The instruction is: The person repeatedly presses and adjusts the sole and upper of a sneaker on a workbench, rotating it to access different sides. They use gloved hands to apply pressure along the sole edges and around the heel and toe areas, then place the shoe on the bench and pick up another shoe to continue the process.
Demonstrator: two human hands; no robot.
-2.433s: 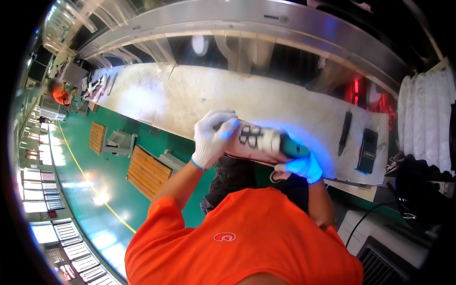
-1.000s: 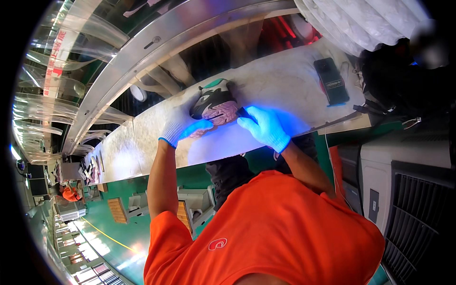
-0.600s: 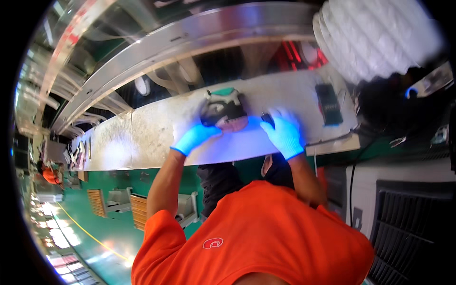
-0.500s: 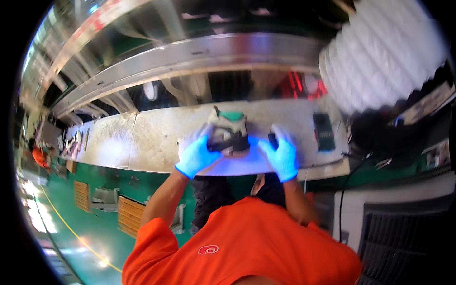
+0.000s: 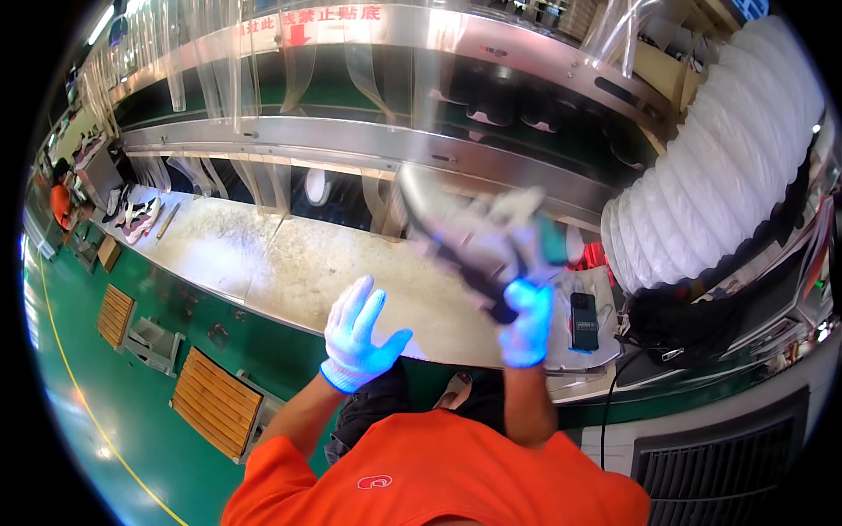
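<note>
The shoe [image 5: 478, 241] is blurry and hides some of the right fingers [image 5: 529, 300]. The orange shirt [image 5: 438, 469] gets cut off at the bottom. The faraway person [image 5: 60, 203] is too tiny to see well.

Bench [image 5: 307, 276]: pale, stained top; shoes [image 5: 140, 219] at left end, slim stick [image 5: 167, 221] beside them; dark rectangular device [image 5: 583, 323] at right end.

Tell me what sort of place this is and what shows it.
Probably a shoe factory floor: the gloved right hand holds a shoe, more shoes lie at the left end of a long workbench, and clear plastic strips hang along what looks like a conveyor line.
</note>
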